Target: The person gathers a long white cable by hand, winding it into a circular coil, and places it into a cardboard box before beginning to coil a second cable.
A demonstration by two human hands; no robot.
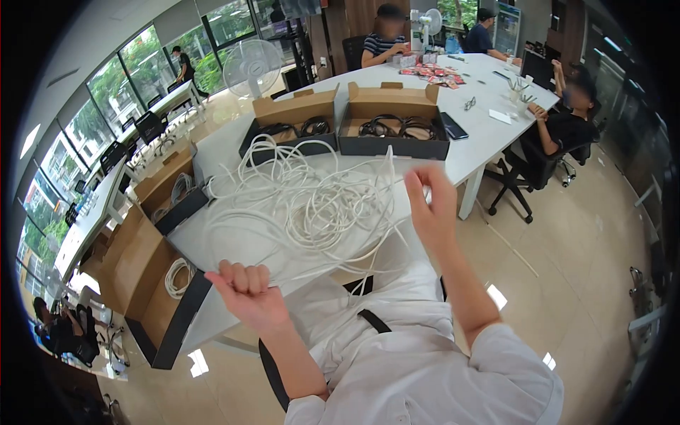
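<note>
White cable (304,202) heaped in tangle on worktop (482,134), ahead of both hands; strands led back to left hand (244,287), fingers clenched on them; right hand (433,209) raised beside tangle (blurred, grip cannot be told)

Four open cardboard boxes (294,110) (389,103) (159,180) (138,269), two fans (251,67) (430,21), one tangle of white cable (304,205).

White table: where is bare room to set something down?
Bare tabletop lies right of the right cardboard box, up to the glasses. A smaller strip sits left of the left cardboard box. The middle is crowded with tangled white cables.
</note>
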